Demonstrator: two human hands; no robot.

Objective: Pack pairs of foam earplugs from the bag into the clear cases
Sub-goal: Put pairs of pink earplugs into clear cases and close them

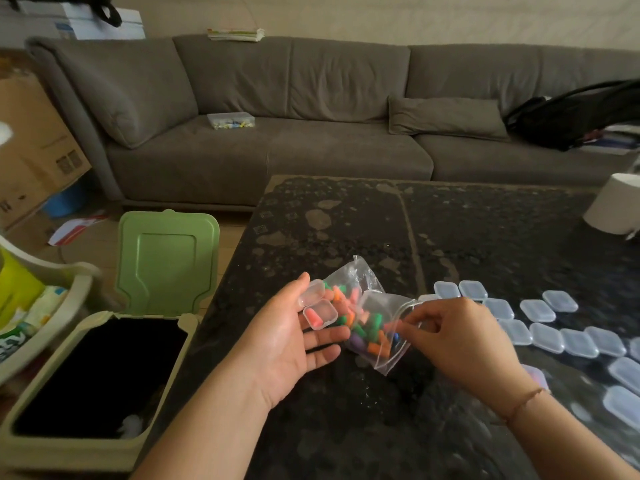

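- An open clear case (319, 308) is held on the fingers of the left hand (289, 341), palm up, just left of the frame's centre; the fingers are nearly straight, the thumb lies against the lid, and one pink earplug (314, 312) is seen in the lower half.
- A clear zip bag (367, 317) of mixed orange, green, pink and purple foam earplugs lies on the dark tabletop (346, 220), touching the left fingertips.
- The right hand (460, 341) is placed at the bag's open mouth, right of centre, with fingers curled and fingertips at the plastic edge; whether an earplug or only the plastic is pinched cannot be told.
- Many shut clear cases (547, 336) are laid in rows on the tabletop at the right of the frame.
- A green-lidded bin (162, 268) with its lid raised is seen at the lower left, beside the tabletop.
- A grey sofa (277, 109) fills the upper part of the frame.
- A white roll (613, 206) stands at the right edge.
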